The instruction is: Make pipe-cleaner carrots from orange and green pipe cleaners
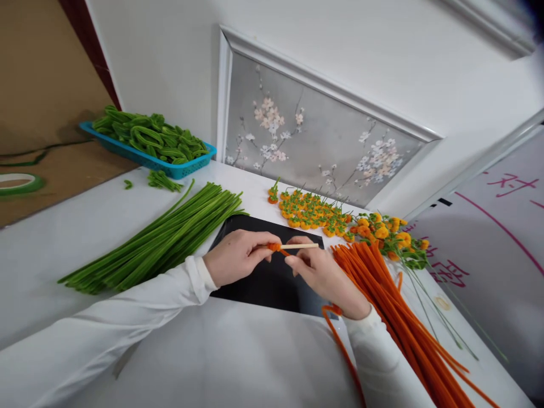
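My left hand (pixel 238 256) is closed in a pinch around one end of a thin wooden stick (pixel 302 246), which points to the right. Near those fingertips an orange pipe cleaner (pixel 274 247) is coiled round the stick. The fingers of my right hand (pixel 319 273) pinch the same pipe cleaner just below the stick, and its loose tail hangs past the right wrist toward the table's front. Both hands are above a black mat (pixel 255 283). Part of the pipe cleaner is hidden by the right hand.
Green pipe cleaners (pixel 157 243) lie in a bundle at left, orange ones (pixel 395 306) at right. Small orange-yellow flowers (pixel 312 209) stand behind the mat, with more flowers (pixel 382 229) beside them. A blue basket (pixel 187 168) holds green loops. Green tape (pixel 25 184) lies far left.
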Action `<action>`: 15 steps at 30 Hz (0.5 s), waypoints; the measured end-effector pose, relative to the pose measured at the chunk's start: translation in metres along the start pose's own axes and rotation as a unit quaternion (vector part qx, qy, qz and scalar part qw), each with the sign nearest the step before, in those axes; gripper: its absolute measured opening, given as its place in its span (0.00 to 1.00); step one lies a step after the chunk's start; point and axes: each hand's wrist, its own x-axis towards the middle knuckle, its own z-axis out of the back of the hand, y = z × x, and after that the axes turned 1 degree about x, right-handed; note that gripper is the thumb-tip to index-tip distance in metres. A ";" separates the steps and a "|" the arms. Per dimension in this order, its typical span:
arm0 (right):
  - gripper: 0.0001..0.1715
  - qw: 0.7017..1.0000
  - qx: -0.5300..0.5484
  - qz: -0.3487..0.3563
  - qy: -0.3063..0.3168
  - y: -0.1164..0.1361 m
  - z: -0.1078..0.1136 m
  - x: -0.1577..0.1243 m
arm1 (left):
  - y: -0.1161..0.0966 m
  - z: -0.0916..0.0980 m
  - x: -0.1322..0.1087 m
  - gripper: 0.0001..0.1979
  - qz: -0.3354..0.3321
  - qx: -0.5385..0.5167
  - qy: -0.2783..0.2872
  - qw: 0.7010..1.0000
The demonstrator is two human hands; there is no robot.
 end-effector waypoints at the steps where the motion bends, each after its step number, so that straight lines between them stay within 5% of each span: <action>1: 0.20 0.999 0.041 -0.007 -0.002 0.000 -0.001 0.001 | -0.001 0.001 0.000 0.13 0.009 -0.011 0.006 1.000; 6: 0.23 0.978 0.204 -0.027 0.012 0.004 -0.007 0.006 | -0.003 0.005 0.001 0.11 0.001 -0.032 0.033 0.999; 15: 0.21 0.978 0.209 -0.001 0.004 0.004 -0.009 0.004 | -0.002 0.002 -0.001 0.10 0.004 -0.009 -0.028 1.000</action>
